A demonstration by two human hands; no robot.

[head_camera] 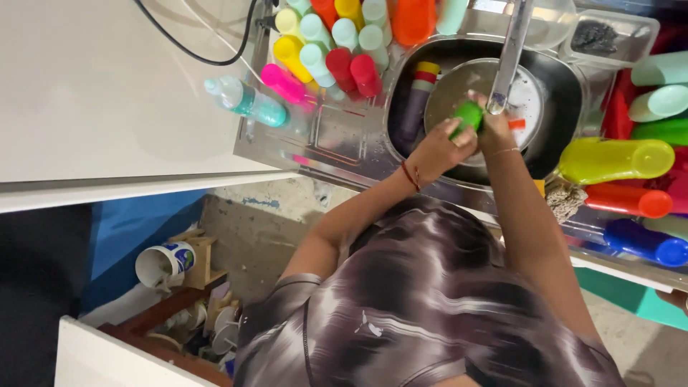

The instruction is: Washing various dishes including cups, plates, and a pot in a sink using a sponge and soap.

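My left hand point(436, 149), with a red thread at the wrist, grips a small green bottle point(467, 116) over the sink point(566, 86). My right hand point(494, 130), wearing a thin bangle, touches the bottle's other end, right under the tap point(509, 54). Below the hands a round steel bowl point(448, 89) sits in the sink. A dark purple bottle with a yellow and red cap point(416, 100) lies in the sink's left part.
Several coloured bottles point(337, 50) lie on the steel drainboard point(337, 136) at the left, and more point(616, 161) are stacked at the right. A clear teal bottle point(244, 100) lies on the white counter point(93, 93). A scrub pad tray point(598, 36) sits behind the sink.
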